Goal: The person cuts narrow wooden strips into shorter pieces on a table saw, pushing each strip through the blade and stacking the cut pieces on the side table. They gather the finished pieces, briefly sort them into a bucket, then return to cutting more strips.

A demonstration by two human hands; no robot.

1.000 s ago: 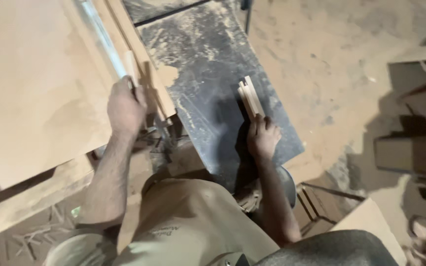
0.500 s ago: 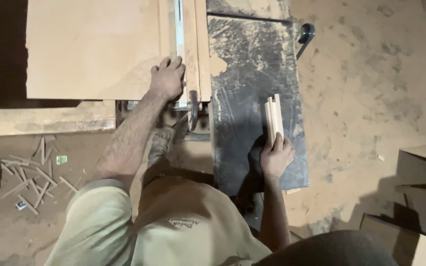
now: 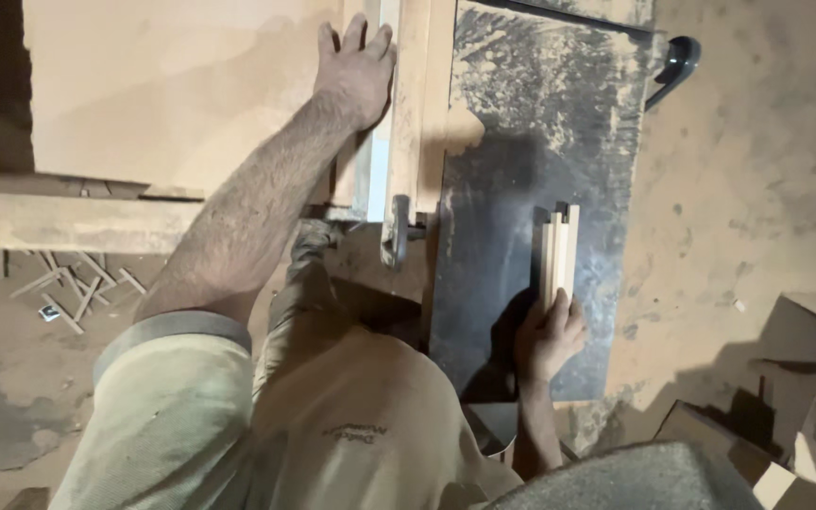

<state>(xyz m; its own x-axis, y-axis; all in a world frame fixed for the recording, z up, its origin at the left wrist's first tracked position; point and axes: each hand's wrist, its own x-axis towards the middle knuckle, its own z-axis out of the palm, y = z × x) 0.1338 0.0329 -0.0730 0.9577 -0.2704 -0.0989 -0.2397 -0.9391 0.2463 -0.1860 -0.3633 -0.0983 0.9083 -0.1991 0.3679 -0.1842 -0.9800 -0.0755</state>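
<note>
Down below, the left hand (image 3: 356,71) lies flat and open, fingers spread, at the near edge of a big wooden board (image 3: 172,90), touching the long pale rail (image 3: 380,104) that runs beside it. It grips nothing; the palm presses down, and that looks like a way to keep the wide board snug against the rail so it cannot slide about. The right hand (image 3: 548,335) is closed around the near end of a small bundle of wooden sticks (image 3: 557,255). The sticks lie side by side on the dark metal table (image 3: 521,123), pointing away from the person, and holding them at one end keeps them together in a neat row. Sawdust covers the table top and the floor (image 3: 748,189) around it. A curved dark handle (image 3: 674,61) sticks out at the far right corner of the table. Small wood scraps (image 3: 63,293) lie scattered on the ground to the left, and cardboard boxes (image 3: 805,406) sit at the right
</note>
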